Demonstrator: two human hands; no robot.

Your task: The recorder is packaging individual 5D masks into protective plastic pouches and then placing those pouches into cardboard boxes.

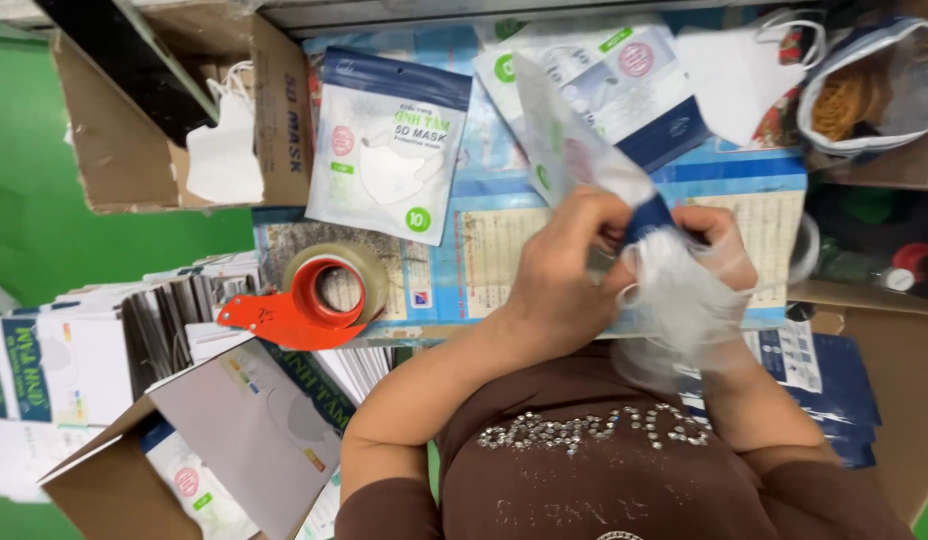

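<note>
— Over the table, what's held?
— 2 hands: left hand (564, 265) pinches the pouch (574, 150) mouth, fingers closed; right hand (719, 245) grips white masks (684, 300) at that opening, so they line up.
— Nearby?
— 1 filled packet (389, 150) and a tape dispenser (304, 305).

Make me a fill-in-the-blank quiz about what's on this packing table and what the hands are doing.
1. Both hands, left hand and right hand, hold a white and ____ plastic mask pouch.
2. The clear packing tape roll sits in an ____ plastic dispenser.
3. A loose white face mask lies in a brown ____ box.

Missing words: blue; orange; cardboard
</note>
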